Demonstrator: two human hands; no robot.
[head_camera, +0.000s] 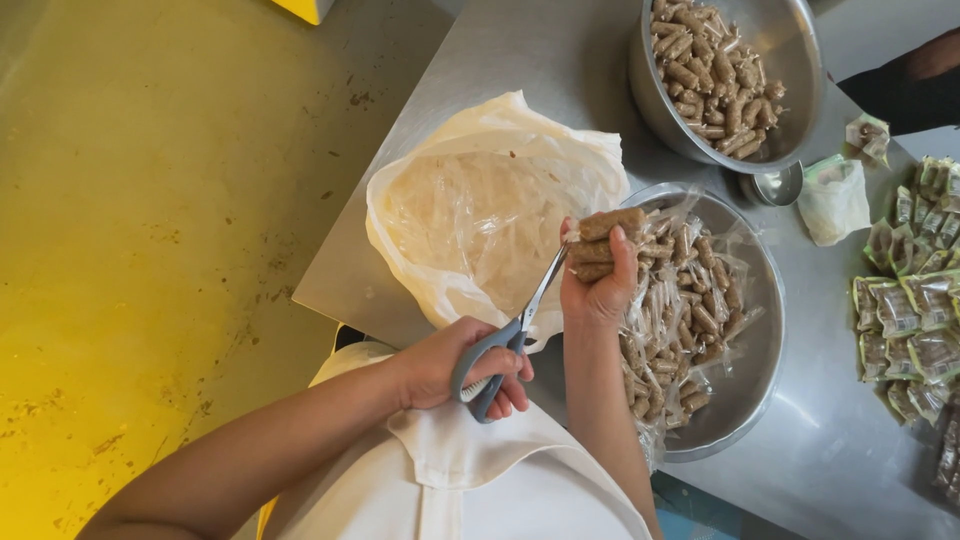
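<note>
My right hand (598, 285) is shut on a small bundle of brown sausage-shaped rolls (605, 232) in clear wrap, held up over the rim of a metal bowl (762, 345). My left hand (450, 365) grips grey-handled scissors (500, 350). Their blades point up and right, and the tips touch the left end of the bundle. The bowl under my right hand holds several more clear-wrapped packs of rolls (680, 320).
A white plastic bag (480, 215) full of clear wrappers lies open to the left on the steel table (560, 60). A second metal bowl (790, 60) of unwrapped rolls stands behind. Small filled packets (915, 310) lie at the right. Another person's dark sleeve (910, 90) shows at top right. The yellow floor (150, 250) lies beyond the table edge.
</note>
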